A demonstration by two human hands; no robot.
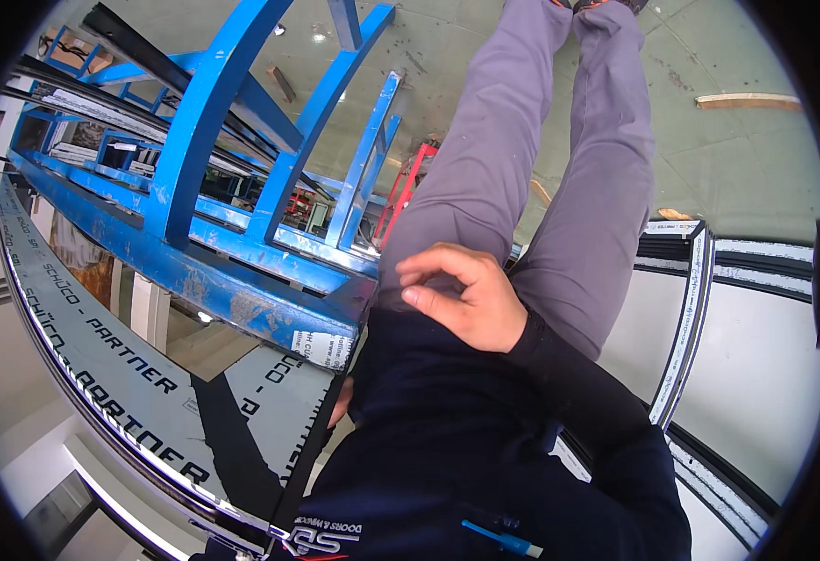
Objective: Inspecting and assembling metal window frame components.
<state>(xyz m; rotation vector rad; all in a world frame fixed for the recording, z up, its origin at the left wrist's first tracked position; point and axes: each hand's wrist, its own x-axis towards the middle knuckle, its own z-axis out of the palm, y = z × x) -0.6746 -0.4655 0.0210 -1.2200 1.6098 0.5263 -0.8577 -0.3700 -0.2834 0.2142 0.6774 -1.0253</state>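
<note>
The film-wrapped panel [101,351], beside the near corner of the blue rack [232,304], is probably best steadied by its dark edge, where the left hand [340,404] is mostly hidden and its fingers cannot be judged, while the right hand [470,297] is held empty, fingers loosely curled, thumb apart.

I see the rack [195,154] across the upper left of the frame, a stand [405,192] between it and the legs [484,150], which run from centre to top. Below the rack, at lower left, is the long panel [101,346]; the left hand [340,404] sits by its right edge, touching or not I can't fairly tell. The right hand [470,299] is central, over the lap. Framed panels [741,365] stand at right; a strip [749,101] lies on the floor [709,178], upper right.
</note>
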